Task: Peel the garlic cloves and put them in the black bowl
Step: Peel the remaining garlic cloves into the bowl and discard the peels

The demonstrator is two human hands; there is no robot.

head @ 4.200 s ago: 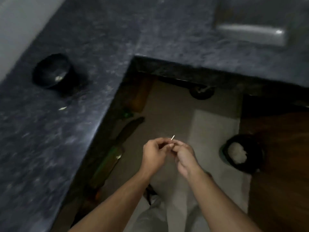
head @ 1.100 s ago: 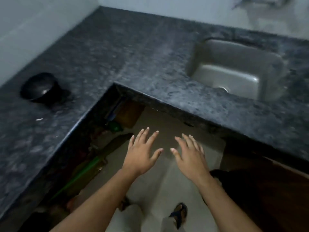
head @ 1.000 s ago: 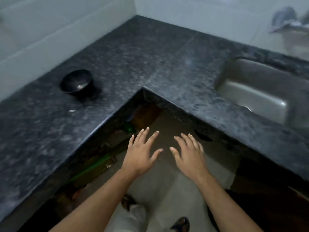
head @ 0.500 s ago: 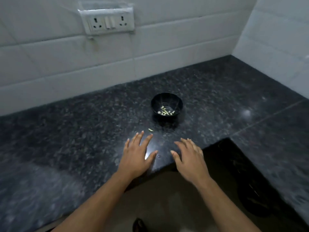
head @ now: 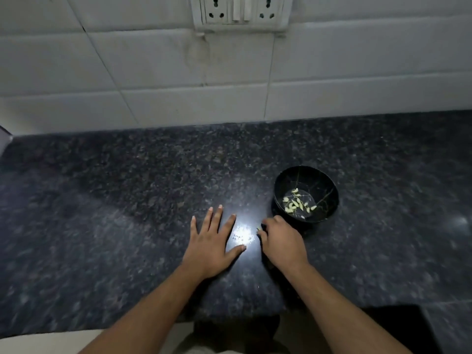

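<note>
The black bowl [head: 322, 183] stands on the dark granite counter [head: 122, 200], right of centre, with several peeled pale garlic cloves [head: 296, 203] in its bottom. My left hand [head: 212, 247] lies flat on the counter with its fingers spread and holds nothing. My right hand [head: 282, 245] is just in front and to the left of the bowl. Its fingers are curled down onto the counter and pinch a small pale-green garlic piece [head: 258, 229], mostly hidden under the fingertips.
A white tiled wall [head: 178, 72] with a socket and switch plate [head: 240, 11] backs the counter. A bright glare spot [head: 242, 236] lies between my hands. The counter's front edge [head: 153, 325] runs below my forearms, with a dark gap at the lower right.
The view has swung from the sink corner to the wall counter. My hands have come down onto the counter; the right hand's fingers have curled over the small piece lying in front of the bowl.
</note>
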